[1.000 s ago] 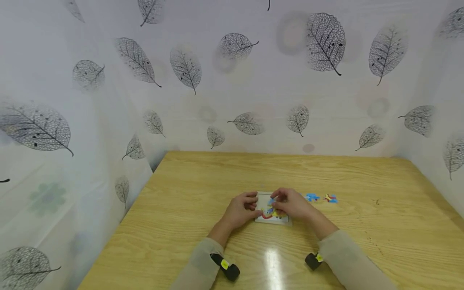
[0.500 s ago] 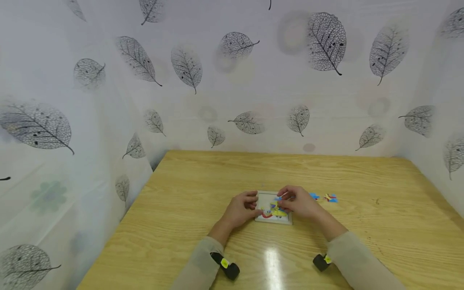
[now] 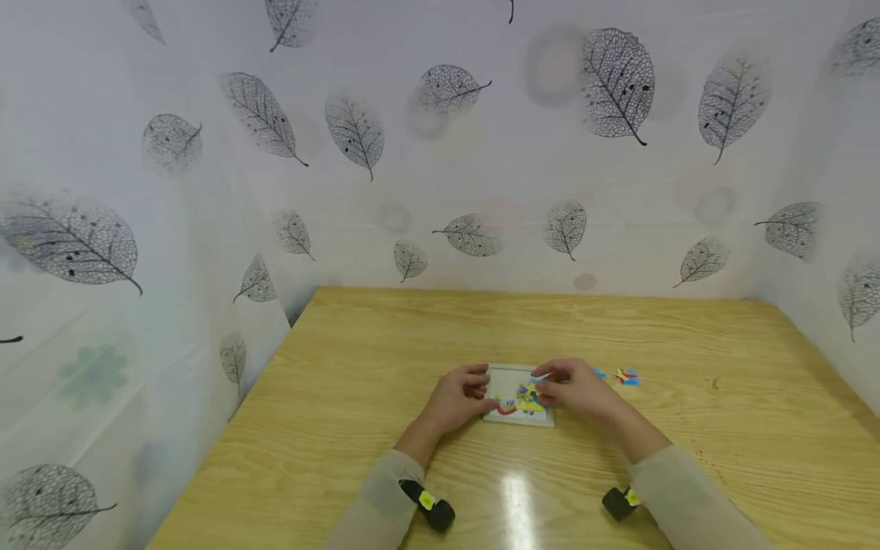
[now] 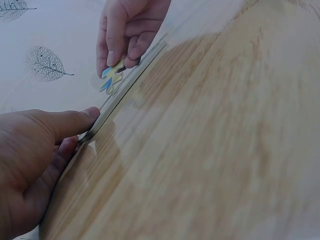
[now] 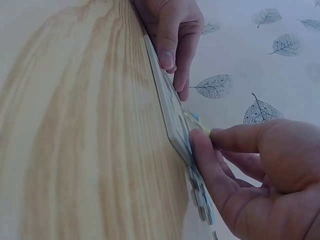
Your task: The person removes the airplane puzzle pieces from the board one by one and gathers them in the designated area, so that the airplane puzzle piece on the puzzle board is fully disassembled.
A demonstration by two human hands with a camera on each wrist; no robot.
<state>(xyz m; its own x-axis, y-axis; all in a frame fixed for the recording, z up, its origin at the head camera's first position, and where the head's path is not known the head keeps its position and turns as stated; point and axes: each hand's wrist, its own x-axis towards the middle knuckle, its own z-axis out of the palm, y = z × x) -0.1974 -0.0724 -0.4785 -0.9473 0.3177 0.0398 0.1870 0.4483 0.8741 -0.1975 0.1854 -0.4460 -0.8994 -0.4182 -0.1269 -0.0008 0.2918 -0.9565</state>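
Observation:
A pale, shallow puzzle tray [image 3: 505, 374] lies on the table with a few coloured pieces, yellow, red and white, in its near part. My left hand [image 3: 457, 399] holds the tray's left side, its thumb [image 4: 84, 121] on the rim at the near corner. Over the tray's right half, my right hand [image 3: 574, 389] pinches a yellow and blue jigsaw piece [image 4: 113, 79] between thumb and fingers. In the right wrist view the held piece [image 5: 196, 121] is tilted close over the tray, partly hidden by the fingertips.
Right of the tray lie loose jigsaw pieces, one red, yellow and blue piece [image 3: 626, 376] and a blue piece [image 3: 600, 373] partly behind the right hand. Leaf-printed curtains [image 3: 467, 153] surround the wooden table [image 3: 385, 336].
My right hand has moved slightly right across the tray with the jigsaw piece, turning it and uncovering more of the pieces in the tray. The left hand has stayed at the tray's left side.

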